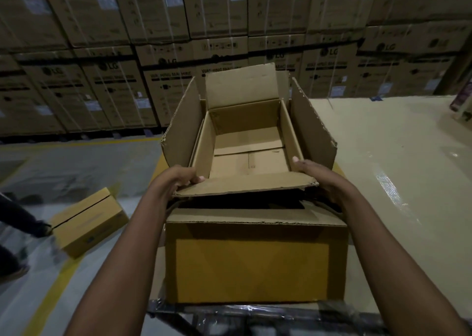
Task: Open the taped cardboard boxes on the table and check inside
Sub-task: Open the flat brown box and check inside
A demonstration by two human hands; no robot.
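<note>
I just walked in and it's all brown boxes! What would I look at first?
First, the open box in the middle, flaps up and empty inside, gripped at its near edge by the left hand and right hand. Behind it rises a wall of stacked cartons, and a closed box lies on the floor at left.

The open box's [245,117] near flap [245,183] hides most of the right hand's [316,177] fingers and the lower box's [255,264] dark mouth, the left edge cuts off a person's legs [25,220], and the stacked cartons' [76,93] white labels [143,103] seem too blurred to read.
</note>
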